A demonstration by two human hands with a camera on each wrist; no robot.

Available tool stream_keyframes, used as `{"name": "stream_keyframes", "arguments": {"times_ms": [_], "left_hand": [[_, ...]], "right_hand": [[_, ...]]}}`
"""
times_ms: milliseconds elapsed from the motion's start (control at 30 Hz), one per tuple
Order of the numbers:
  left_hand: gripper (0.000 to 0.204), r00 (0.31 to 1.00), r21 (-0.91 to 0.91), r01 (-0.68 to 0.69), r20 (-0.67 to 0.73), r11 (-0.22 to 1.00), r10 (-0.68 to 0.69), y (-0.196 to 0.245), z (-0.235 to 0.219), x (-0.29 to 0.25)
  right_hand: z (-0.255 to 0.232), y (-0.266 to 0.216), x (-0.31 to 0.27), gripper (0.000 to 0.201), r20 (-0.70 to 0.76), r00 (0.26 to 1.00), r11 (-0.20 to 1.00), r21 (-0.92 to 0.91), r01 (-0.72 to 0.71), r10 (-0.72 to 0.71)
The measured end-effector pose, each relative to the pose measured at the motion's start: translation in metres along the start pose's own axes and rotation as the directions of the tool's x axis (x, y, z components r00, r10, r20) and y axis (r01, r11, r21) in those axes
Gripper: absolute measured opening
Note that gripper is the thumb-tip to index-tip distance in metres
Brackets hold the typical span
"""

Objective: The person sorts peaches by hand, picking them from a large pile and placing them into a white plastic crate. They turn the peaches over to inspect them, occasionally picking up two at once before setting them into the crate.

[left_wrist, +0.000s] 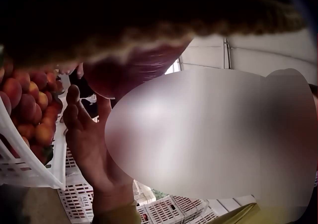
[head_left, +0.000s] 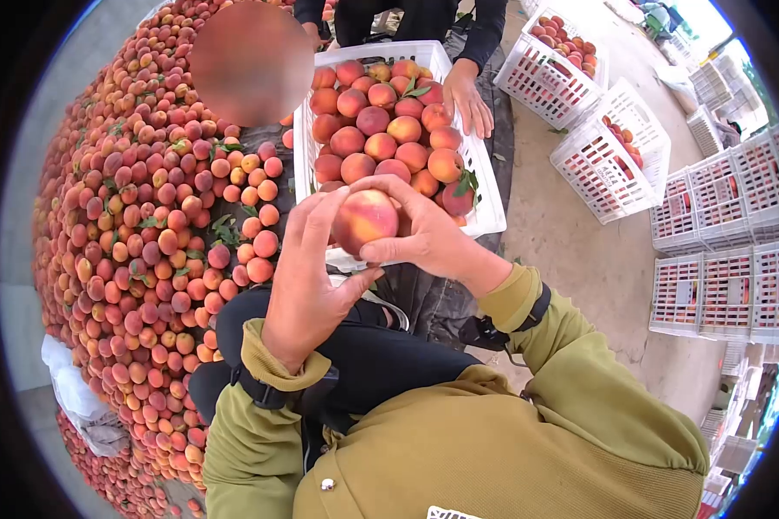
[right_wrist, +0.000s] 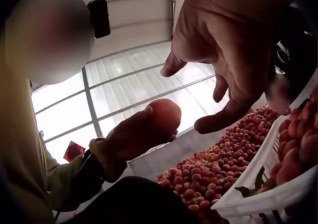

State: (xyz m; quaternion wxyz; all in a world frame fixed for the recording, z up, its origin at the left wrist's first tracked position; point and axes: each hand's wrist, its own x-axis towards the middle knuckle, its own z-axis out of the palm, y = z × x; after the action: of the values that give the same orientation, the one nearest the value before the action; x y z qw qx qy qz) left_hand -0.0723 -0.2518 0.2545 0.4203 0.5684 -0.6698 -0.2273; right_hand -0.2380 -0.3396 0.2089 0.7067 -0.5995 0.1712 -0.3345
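A red and yellow peach (head_left: 365, 222) is raised over the near end of a white crate (head_left: 491, 203) full of peaches. My left hand (head_left: 307, 268) holds it with curved fingers; in the right wrist view the peach (right_wrist: 166, 116) sits at those fingertips. My right hand (head_left: 428, 229) overlaps the peach in the head view. The right wrist view shows that right hand (right_wrist: 223, 50) apart from the peach, its fingers loosely bent and spread. In the left wrist view the right hand (left_wrist: 94, 149) also has parted fingers around nothing.
A large heap of peaches (head_left: 138, 285) spreads along the left. Across the crate sits another person, one hand (head_left: 469, 99) at its right rim. White crates with peaches (head_left: 610, 160) stand at the right, beside stacked crates (head_left: 723, 290).
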Motion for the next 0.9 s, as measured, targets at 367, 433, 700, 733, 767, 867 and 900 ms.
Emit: {"name": "stream_keyframes", "arguments": {"times_ms": [367, 433, 700, 733, 767, 867, 900], "left_hand": [[0.026, 0.796, 0.044, 0.413, -0.503, 0.91, -0.337, -0.092, -0.152, -0.119], [0.025, 0.722, 0.079, 0.546, -0.549, 0.834, -0.421, -0.105, -0.173, -0.161], [0.024, 0.469, 0.167, 0.853, -0.661, 0.494, -0.586, -0.149, -0.185, -0.311], [0.024, 0.432, 0.095, 0.865, -0.638, 0.492, -0.637, -0.152, -0.182, -0.318], [0.024, 0.381, 0.016, 0.879, -0.625, 0.476, -0.682, -0.158, -0.176, -0.332], [0.022, 0.347, -0.038, 0.883, -0.617, 0.467, -0.706, -0.163, -0.15, -0.35], [0.017, 0.346, -0.042, 0.849, -0.709, 0.527, -0.614, -0.185, -0.134, -0.384]], "right_hand": [[-0.069, 0.066, 0.014, 0.063, -0.322, 0.914, 0.29, -0.875, -0.387, 0.248], [-0.081, 0.09, 0.011, 0.061, -0.187, 0.978, 0.154, -0.968, -0.2, 0.095], [-0.089, 0.092, 0.008, 0.059, -0.348, 0.915, 0.19, -0.903, -0.386, 0.204], [-0.092, 0.092, 0.011, 0.059, -0.305, 0.927, 0.209, -0.913, -0.35, 0.219], [-0.093, 0.092, 0.009, 0.059, -0.294, 0.93, 0.214, -0.916, -0.34, 0.219], [-0.088, 0.081, 0.01, 0.056, -0.23, 0.937, 0.095, -0.96, -0.262, 0.264], [-0.094, 0.087, 0.012, 0.055, -0.217, 0.931, 0.138, -0.954, -0.266, 0.293]]}}
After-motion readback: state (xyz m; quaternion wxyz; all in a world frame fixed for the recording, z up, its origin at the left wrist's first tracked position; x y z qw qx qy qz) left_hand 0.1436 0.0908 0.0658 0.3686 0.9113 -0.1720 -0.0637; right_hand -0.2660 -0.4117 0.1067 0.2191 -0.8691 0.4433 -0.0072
